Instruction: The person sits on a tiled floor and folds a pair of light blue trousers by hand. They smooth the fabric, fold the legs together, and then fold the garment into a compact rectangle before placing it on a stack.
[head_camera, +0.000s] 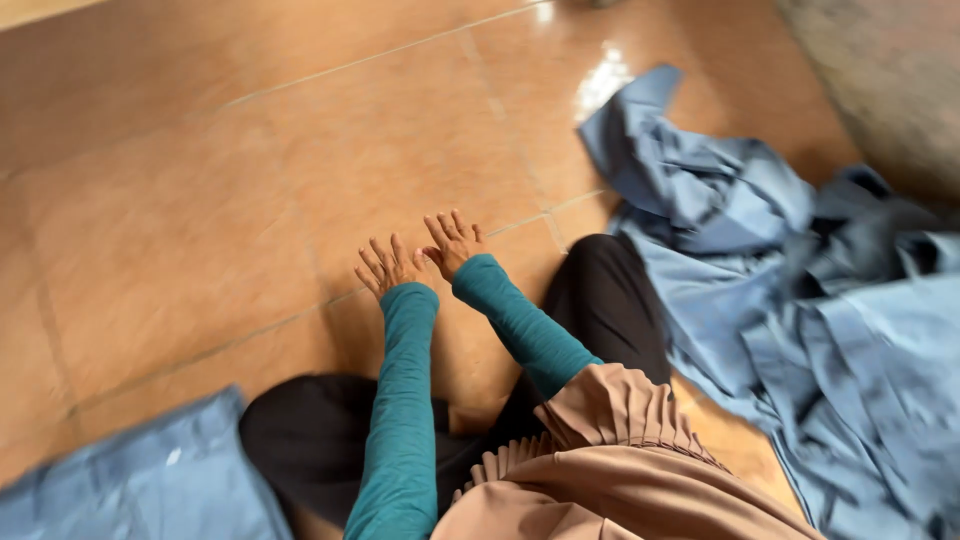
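A flat piece of blue cloth (150, 480) lies on the tiled floor (200, 180) at the lower left. The left hand (388, 266) and right hand (452, 242), side by side, reach out over bare tile with fingers spread, holding nothing. To the right lies a crumpled pile of blue cloth (780, 290), nearest the right hand but apart from it.

Left arm: extended forward, sleeved in teal to the wrist.
Left hand (388, 268): empty, palm down, fingers spread and slightly curled.
Right arm: extended forward and angled inward, teal sleeve to the wrist.
Right hand (452, 243): empty, palm down, fingers spread.
Spacing: the two hands lie just beside each other; contact between them cannot be determined.
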